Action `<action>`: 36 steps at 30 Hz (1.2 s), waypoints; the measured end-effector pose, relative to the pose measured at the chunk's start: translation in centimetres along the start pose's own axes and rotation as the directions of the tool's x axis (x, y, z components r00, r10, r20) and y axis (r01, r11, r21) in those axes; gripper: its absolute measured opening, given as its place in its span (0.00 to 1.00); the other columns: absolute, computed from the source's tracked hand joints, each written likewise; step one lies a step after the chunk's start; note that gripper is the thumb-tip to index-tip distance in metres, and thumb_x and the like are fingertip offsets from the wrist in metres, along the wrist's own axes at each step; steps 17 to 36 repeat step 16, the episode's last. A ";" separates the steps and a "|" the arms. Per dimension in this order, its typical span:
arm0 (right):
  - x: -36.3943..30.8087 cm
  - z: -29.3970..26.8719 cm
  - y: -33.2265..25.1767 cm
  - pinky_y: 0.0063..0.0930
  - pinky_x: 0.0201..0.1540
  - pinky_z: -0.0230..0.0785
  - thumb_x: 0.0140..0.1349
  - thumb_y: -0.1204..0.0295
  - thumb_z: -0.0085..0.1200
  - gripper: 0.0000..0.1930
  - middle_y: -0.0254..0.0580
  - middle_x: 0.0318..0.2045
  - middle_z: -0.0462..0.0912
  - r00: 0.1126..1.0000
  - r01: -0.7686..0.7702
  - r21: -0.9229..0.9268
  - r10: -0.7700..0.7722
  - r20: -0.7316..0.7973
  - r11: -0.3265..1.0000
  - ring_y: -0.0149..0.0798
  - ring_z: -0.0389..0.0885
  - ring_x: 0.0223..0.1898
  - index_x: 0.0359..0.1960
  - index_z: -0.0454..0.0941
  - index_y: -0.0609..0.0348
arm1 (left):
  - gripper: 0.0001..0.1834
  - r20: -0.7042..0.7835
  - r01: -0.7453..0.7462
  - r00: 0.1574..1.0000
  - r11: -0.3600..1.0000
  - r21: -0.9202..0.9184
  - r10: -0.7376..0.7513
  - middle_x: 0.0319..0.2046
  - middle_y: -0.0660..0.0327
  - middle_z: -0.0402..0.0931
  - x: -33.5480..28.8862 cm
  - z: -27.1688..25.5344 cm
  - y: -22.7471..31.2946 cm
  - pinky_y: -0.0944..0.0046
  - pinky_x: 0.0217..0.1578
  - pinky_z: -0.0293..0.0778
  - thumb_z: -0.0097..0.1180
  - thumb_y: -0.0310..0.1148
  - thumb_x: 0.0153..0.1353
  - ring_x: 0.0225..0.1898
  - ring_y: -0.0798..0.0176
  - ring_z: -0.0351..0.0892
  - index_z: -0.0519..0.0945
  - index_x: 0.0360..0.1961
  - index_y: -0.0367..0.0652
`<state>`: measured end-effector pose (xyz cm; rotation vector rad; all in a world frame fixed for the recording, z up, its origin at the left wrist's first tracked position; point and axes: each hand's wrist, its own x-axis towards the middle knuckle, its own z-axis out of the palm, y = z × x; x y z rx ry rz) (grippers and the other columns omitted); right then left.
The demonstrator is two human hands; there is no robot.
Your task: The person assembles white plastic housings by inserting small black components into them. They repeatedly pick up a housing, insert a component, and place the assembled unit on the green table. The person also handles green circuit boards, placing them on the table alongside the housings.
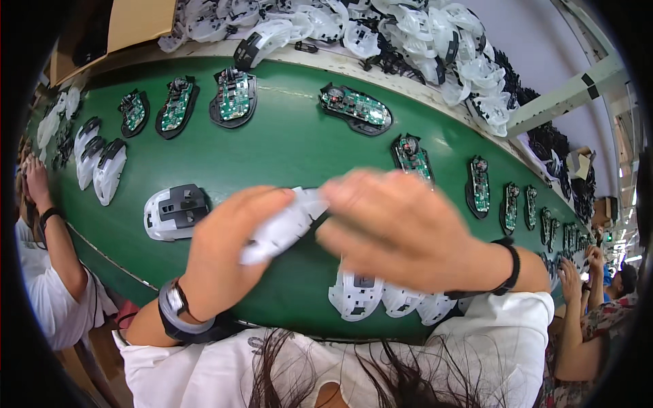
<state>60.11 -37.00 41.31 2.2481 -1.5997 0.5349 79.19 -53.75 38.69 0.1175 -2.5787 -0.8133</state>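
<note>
Over a green conveyor belt [286, 146], my left hand [224, 255] grips a white plastic mouse shell [286, 224] by its lower end. My right hand [401, 228] is blurred, and its fingers touch the shell's upper end. Whether that hand grips the shell I cannot tell. A white and black mouse top [175, 211] lies on the belt just left of my left hand. Three white shells [357, 294] sit below my right hand at the near edge.
Several black mouse bases with green circuit boards [356, 107] lie in a row along the far side of the belt. A heap of white shells [408, 34] fills the shelf behind. Other people's arms [51, 224] reach in at left and right [578, 299].
</note>
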 end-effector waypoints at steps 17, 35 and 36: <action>-11.4 0.7 20.2 0.41 0.38 0.68 0.54 0.79 0.55 0.06 0.46 0.30 0.78 0.825 -0.561 -0.265 0.502 -0.260 0.785 0.50 0.78 0.34 0.35 0.77 0.59 | 0.24 0.235 0.549 0.809 0.550 -0.629 -0.539 0.59 0.55 0.66 -0.4 -3.9 1.6 0.68 0.48 0.69 0.56 0.28 0.58 0.49 0.65 0.71 0.70 0.56 0.38; -11.4 0.7 20.2 0.41 0.38 0.68 0.54 0.79 0.55 0.06 0.46 0.30 0.78 0.825 -0.561 -0.265 0.502 -0.260 0.785 0.50 0.78 0.34 0.35 0.77 0.59 | 0.24 0.235 0.549 0.809 0.550 -0.629 -0.539 0.59 0.55 0.66 -0.4 -3.9 1.6 0.68 0.48 0.69 0.56 0.28 0.58 0.49 0.65 0.71 0.70 0.56 0.38; -11.4 0.7 20.2 0.41 0.38 0.68 0.54 0.79 0.55 0.06 0.46 0.30 0.78 0.825 -0.561 -0.265 0.502 -0.260 0.785 0.50 0.78 0.34 0.35 0.77 0.59 | 0.24 0.235 0.549 0.809 0.550 -0.629 -0.539 0.59 0.55 0.66 -0.4 -3.9 1.6 0.68 0.48 0.69 0.56 0.28 0.58 0.49 0.65 0.71 0.70 0.56 0.38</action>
